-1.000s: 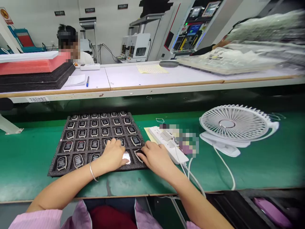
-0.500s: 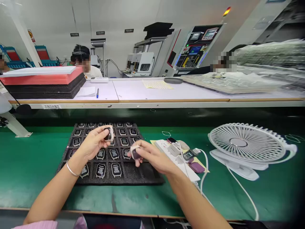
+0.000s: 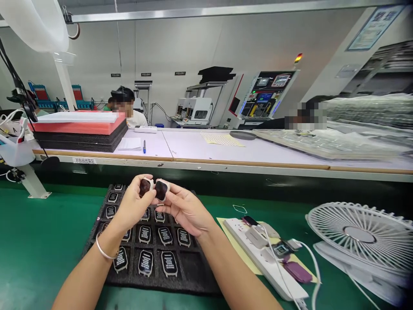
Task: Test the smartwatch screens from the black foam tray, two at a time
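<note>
My left hand (image 3: 135,202) is closed on a smartwatch case (image 3: 146,187) with a dark face. Right beside it, my right hand (image 3: 185,206) grips a second smartwatch case (image 3: 161,190), dark-faced with a pale frame. Both are held up side by side over a black foam tray (image 3: 193,271); whether they touch I cannot tell. Several watch cases with white text on their screens, such as one watch (image 3: 169,262) in the front row, lie in the tray's compartments. My hands and forearms hide part of the tray.
A white power strip (image 3: 258,249) with plugs and cables lies right of the tray, and a white fan (image 3: 359,234) stands beyond it. A raised shelf (image 3: 193,148) runs behind, with stacked foam sheets (image 3: 80,133) at its left. People sit across from me.
Both hands have come together above the tray, bringing the two watch cases side by side. The camera view has tilted up, so the bench appears lower.
</note>
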The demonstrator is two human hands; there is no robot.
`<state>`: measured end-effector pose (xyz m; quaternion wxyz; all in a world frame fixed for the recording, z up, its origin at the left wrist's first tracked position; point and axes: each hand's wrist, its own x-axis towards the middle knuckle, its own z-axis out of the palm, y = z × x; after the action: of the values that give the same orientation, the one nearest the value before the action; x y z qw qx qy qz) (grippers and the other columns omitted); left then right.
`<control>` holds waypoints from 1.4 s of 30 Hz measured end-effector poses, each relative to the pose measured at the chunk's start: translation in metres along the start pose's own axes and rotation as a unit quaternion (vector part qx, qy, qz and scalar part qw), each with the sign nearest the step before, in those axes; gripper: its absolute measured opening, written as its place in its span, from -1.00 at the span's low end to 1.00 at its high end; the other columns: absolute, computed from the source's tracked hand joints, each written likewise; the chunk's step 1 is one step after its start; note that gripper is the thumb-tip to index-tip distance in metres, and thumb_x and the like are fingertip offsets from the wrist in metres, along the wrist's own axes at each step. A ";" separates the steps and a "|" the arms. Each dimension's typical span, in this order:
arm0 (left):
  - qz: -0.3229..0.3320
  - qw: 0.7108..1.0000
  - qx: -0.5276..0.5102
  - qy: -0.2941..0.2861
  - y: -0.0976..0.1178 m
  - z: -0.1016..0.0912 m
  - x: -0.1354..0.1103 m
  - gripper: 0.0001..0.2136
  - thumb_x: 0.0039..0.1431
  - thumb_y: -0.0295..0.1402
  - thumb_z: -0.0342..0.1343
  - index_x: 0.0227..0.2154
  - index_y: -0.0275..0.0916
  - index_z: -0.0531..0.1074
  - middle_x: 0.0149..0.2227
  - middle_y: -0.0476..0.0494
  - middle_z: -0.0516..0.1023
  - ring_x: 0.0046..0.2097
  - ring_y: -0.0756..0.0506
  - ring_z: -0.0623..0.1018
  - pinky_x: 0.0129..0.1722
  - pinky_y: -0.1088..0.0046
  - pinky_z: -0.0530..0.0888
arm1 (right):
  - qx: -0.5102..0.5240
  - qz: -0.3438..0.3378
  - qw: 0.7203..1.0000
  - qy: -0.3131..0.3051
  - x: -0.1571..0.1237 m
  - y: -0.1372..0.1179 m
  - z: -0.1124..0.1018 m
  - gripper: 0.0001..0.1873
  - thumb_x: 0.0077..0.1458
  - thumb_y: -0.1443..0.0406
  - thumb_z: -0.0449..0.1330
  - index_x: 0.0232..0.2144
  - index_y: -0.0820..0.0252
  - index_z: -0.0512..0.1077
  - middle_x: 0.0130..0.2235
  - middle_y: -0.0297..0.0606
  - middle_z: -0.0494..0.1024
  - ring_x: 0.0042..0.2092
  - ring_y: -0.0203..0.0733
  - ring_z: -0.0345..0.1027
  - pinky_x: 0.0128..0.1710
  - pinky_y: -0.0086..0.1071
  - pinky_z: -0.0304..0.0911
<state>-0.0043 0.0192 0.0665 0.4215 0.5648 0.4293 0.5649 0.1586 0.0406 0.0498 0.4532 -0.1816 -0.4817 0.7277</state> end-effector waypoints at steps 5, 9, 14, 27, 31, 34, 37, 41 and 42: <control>0.037 0.994 0.101 0.032 -0.015 0.003 0.007 -0.61 0.03 -0.32 0.15 -0.03 -0.22 0.36 -0.24 -0.05 0.47 -0.21 -0.06 0.47 -0.15 0.37 0.40 | 0.000 -0.018 1.000 0.020 0.006 0.007 -0.006 -0.53 -0.03 0.17 0.45 -0.06 0.15 0.51 -0.33 -0.30 0.58 -0.38 -0.29 0.50 -0.31 -0.39 0.44; 0.020 0.995 0.090 0.024 -0.024 0.002 0.010 -0.57 0.03 -0.32 0.19 0.00 -0.23 0.37 -0.17 -0.11 0.49 -0.17 -0.09 0.49 -0.12 0.36 0.42 | 0.010 0.001 1.000 0.024 0.009 0.011 -0.012 -0.54 -0.06 0.18 0.47 -0.10 0.19 0.52 -0.33 -0.29 0.59 -0.37 -0.30 0.50 -0.27 -0.39 0.43; 0.027 0.994 0.094 0.039 -0.022 0.001 0.010 -0.56 0.03 -0.34 0.18 0.03 -0.22 0.37 -0.17 -0.11 0.51 -0.16 -0.09 0.52 -0.12 0.37 0.44 | 0.033 0.004 0.999 0.025 0.010 0.007 -0.012 -0.57 -0.04 0.22 0.45 -0.10 0.19 0.52 -0.31 -0.28 0.57 -0.34 -0.29 0.47 -0.27 -0.38 0.41; 0.046 0.991 0.102 0.068 -0.017 0.006 0.006 -0.57 0.03 -0.33 0.18 0.01 -0.23 0.38 -0.18 -0.11 0.53 -0.12 -0.12 0.56 -0.11 0.35 0.46 | 0.065 -0.005 0.998 0.012 0.008 0.004 -0.008 -0.55 -0.06 0.19 0.43 -0.08 0.12 0.53 -0.12 -0.23 0.58 -0.44 -0.36 0.26 -0.40 -0.41 0.24; 0.044 0.990 0.112 0.073 -0.013 0.006 0.005 -0.57 0.03 -0.34 0.18 0.01 -0.23 0.39 -0.22 -0.09 0.52 -0.16 -0.10 0.55 -0.16 0.38 0.46 | 0.060 -0.007 0.998 0.005 0.007 0.004 -0.009 -0.58 -0.04 0.19 0.42 -0.09 0.12 0.53 -0.11 -0.22 0.58 -0.44 -0.36 0.26 -0.38 -0.39 0.24; 0.044 0.990 0.113 0.074 -0.012 0.006 0.005 -0.58 0.01 -0.34 0.19 0.00 -0.23 0.39 -0.24 -0.08 0.52 -0.20 -0.08 0.54 -0.21 0.41 0.44 | 0.060 -0.011 0.998 0.005 0.007 0.004 -0.009 -0.59 -0.03 0.19 0.42 -0.09 0.10 0.54 -0.12 -0.24 0.58 -0.43 -0.36 0.27 -0.36 -0.39 0.24; 0.041 0.991 0.103 0.070 -0.012 0.006 0.003 -0.57 0.01 -0.33 0.18 0.00 -0.23 0.39 -0.22 -0.10 0.52 -0.18 -0.09 0.54 -0.21 0.42 0.43 | 0.067 -0.006 0.998 0.009 0.007 0.003 -0.008 -0.57 -0.06 0.19 0.43 -0.09 0.12 0.55 -0.13 -0.23 0.60 -0.44 -0.35 0.26 -0.39 -0.40 0.25; 0.043 0.992 0.098 0.067 -0.012 0.006 0.002 -0.56 0.03 -0.33 0.18 0.02 -0.23 0.37 -0.21 -0.10 0.50 -0.16 -0.09 0.54 -0.21 0.42 0.42 | 0.090 -0.004 0.996 -0.003 0.007 0.003 -0.008 -0.55 -0.06 0.21 0.44 -0.08 0.18 0.54 -0.15 -0.19 0.60 -0.44 -0.37 0.24 -0.41 -0.42 0.25; 0.044 0.992 0.098 0.068 -0.012 0.006 0.002 -0.56 0.03 -0.34 0.17 0.03 -0.24 0.37 -0.22 -0.09 0.50 -0.17 -0.08 0.53 -0.22 0.43 0.42 | 0.098 -0.005 0.995 -0.009 0.007 0.003 -0.008 -0.56 -0.05 0.23 0.43 -0.08 0.19 0.54 -0.16 -0.19 0.60 -0.44 -0.38 0.25 -0.41 -0.44 0.25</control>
<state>0.0016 0.0248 0.0558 0.3085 0.5824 0.4849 0.5750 0.1592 0.0502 0.0450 0.4684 -0.1276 -0.4128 0.7707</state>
